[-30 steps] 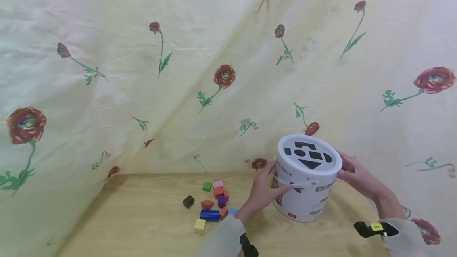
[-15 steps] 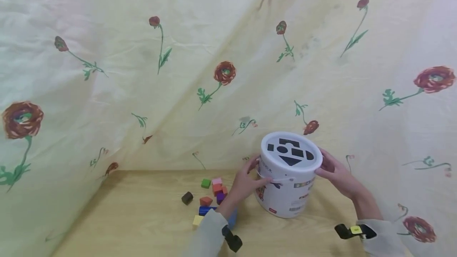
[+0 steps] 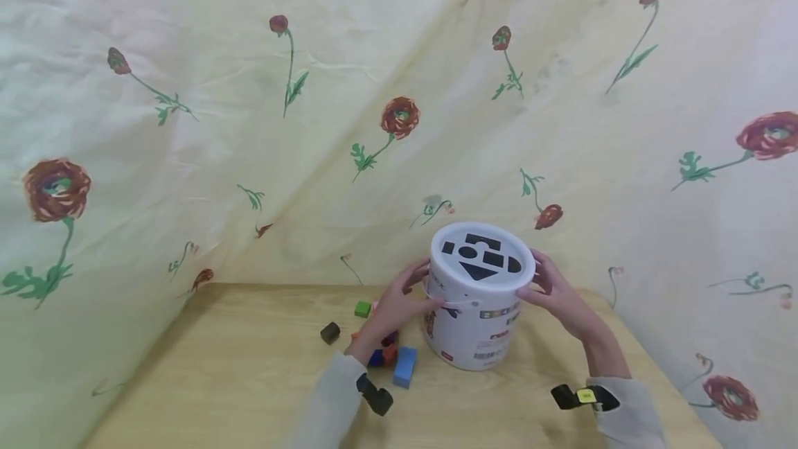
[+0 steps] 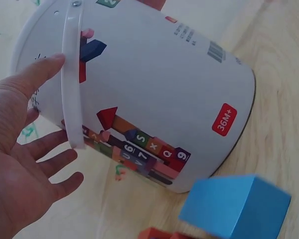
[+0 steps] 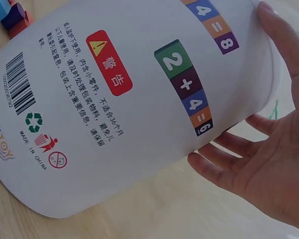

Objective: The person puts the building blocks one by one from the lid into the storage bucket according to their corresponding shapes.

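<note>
Left grip (image 3: 394, 309) and right grip (image 3: 562, 302) wide around a white bucket (image 3: 474, 324).

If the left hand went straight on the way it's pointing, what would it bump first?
The white bucket, most likely: the left hand seems to touch its side with the thumb. Behind hangs flowered cloth, but how far back is hard to tell.

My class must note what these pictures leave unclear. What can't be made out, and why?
Inside of the bucket, head view: covered by its wall and lid.
Part of the block pile, head view: behind the left hand and forearm.
Bucket's small print, head view: too small to read.
Red block, left wrist view: cut off by the bottom edge.
Brand label, right wrist view: cut off by the left edge.
</note>
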Available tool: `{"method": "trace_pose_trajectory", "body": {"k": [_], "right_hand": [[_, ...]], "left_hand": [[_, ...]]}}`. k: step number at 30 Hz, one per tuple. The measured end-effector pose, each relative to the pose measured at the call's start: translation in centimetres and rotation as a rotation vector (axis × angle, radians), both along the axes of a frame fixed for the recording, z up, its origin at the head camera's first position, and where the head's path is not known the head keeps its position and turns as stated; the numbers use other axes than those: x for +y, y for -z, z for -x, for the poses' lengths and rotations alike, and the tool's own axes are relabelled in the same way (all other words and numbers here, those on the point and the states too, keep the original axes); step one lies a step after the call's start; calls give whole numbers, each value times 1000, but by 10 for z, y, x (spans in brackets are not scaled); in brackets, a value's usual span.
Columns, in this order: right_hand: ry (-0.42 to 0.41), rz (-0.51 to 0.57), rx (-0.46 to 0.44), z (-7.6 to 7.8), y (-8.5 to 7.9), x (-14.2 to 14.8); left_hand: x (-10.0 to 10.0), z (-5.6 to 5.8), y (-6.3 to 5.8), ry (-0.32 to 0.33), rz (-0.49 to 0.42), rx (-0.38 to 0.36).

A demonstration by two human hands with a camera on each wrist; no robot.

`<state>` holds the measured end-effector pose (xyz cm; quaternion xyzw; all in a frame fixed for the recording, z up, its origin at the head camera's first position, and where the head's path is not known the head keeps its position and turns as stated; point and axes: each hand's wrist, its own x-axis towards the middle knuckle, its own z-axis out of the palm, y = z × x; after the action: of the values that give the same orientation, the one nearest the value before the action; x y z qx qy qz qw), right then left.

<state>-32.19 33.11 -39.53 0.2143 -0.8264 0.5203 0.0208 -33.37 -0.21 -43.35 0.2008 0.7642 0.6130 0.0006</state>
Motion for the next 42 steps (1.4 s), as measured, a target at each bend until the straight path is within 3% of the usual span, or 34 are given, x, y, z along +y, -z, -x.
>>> {"method": "trace_pose_trajectory", "body": {"k": [8,17,23,33,42], "right_hand": [[-12,-10,2,1,-4,-15],[-6,1,68,3,-5,-18],[9,11,83,3,-2,-17],[14,26,117,7,-6,-22],[26,14,108,4,-8,-27]], "left_hand": [[-16,7,4,48,-36,35],[-15,8,8,52,-23,24],[-14,8,7,43,4,32],[-22,2,-8,12,101,71],[-34,-1,1,19,161,112]]}}
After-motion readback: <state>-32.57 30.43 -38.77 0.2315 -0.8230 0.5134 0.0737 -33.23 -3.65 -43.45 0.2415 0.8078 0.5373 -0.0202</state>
